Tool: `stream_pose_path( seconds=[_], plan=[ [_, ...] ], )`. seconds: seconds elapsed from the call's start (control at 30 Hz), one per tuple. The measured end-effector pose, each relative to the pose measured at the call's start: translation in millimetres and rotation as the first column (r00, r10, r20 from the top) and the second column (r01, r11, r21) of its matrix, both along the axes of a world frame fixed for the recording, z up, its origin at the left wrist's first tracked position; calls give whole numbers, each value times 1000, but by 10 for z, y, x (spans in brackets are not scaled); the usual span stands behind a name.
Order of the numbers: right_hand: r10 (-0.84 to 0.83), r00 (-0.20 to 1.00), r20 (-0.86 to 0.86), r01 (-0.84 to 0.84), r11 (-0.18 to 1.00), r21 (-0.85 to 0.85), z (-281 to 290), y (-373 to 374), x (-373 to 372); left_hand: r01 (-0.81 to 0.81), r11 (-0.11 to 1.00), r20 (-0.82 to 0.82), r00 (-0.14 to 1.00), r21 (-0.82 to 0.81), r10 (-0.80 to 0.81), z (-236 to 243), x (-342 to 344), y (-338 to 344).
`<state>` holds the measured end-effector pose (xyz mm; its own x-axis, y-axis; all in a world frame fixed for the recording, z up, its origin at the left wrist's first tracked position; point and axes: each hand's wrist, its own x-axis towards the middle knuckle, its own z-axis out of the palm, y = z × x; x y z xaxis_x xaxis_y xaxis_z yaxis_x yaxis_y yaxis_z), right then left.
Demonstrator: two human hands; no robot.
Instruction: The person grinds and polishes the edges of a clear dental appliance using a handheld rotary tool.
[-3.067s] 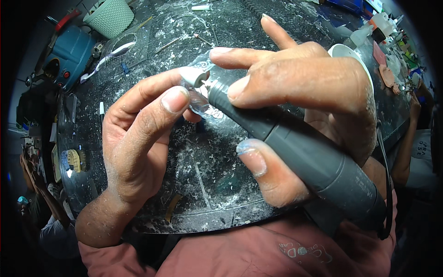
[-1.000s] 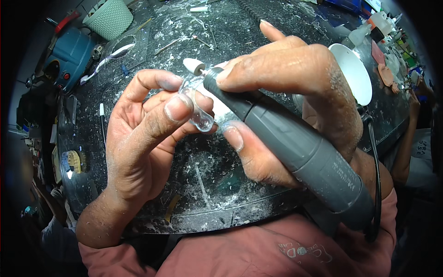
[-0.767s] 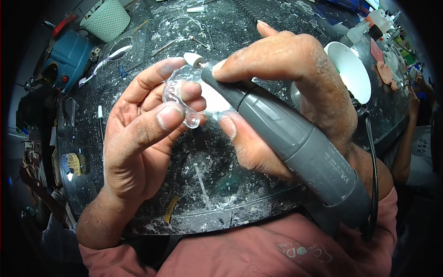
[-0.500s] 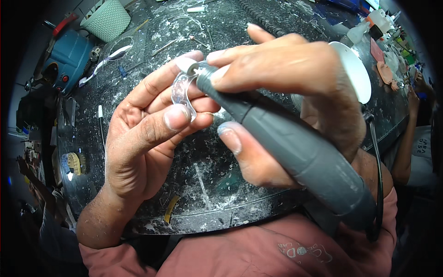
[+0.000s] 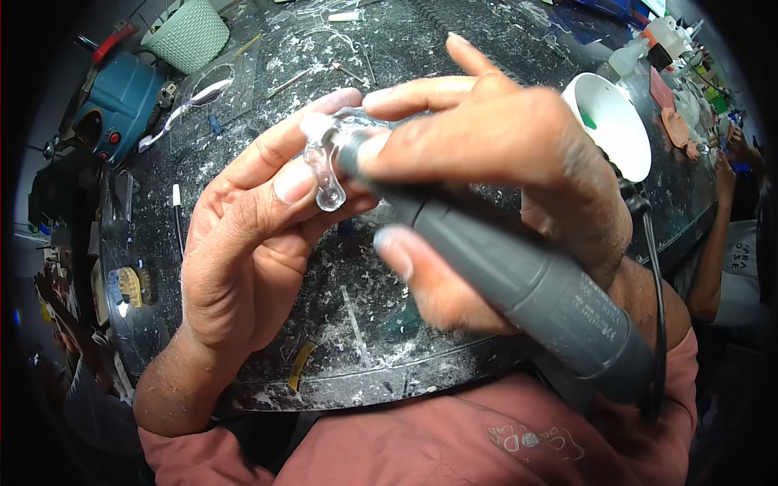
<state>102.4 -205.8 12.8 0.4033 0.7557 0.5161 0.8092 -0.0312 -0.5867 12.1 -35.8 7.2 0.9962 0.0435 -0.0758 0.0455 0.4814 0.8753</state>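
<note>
My left hand (image 5: 251, 219) pinches a clear dental aligner (image 5: 327, 182) between thumb and fingers, its curved end sticking out past the thumb. My right hand (image 5: 502, 162) is wrapped round a dark grey rotary handpiece (image 5: 519, 271) with a black cord at its rear. At the handpiece's tip a pale polishing bit (image 5: 318, 127), blurred, lies against or very close to the aligner; exact contact cannot be told. The fingertips of both hands come near each other beyond the tip.
White dust covers the black worktable (image 5: 389, 356). A lamp with a white shade (image 5: 620, 121) stands right. Far left are a blue machine (image 5: 121, 101) and a woven basket (image 5: 190, 36). A yellowish dental model (image 5: 130, 286) sits at the left edge; another person's arm (image 5: 717, 235) shows at right.
The aligner has turned in my left hand, its free end now hanging below the thumb. My right hand has rolled the handpiece slightly, and its tip has shifted left and down.
</note>
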Motion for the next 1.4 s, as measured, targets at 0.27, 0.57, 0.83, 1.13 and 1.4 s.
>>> stream_pose_path(
  seconds=[0.27, 0.57, 0.83, 1.13, 1.4],
  plan=[
    [37, 999, 27, -42, 970, 238, -161, 34, -22, 56, 995, 12, 998, -86, -55, -22, 10, -6],
    [86, 996, 26, -90, 952, 294, -183, 46, 8, 4, 999, -20, 1000, -43, -5, -7, 21, -28],
    [147, 979, -140, 10, 652, 758, -290, 298, -103, -8, 999, 20, 1000, 31, 8, -22, 17, 16],
    [126, 971, -204, -90, 980, 178, 13, -36, -71, -14, 994, 56, 998, 110, 8, -24, 8, 51],
    [85, 995, 57, -96, 966, 240, -60, -26, -20, -13, 991, 132, 991, 134, -5, -25, 14, 46]
  ],
)
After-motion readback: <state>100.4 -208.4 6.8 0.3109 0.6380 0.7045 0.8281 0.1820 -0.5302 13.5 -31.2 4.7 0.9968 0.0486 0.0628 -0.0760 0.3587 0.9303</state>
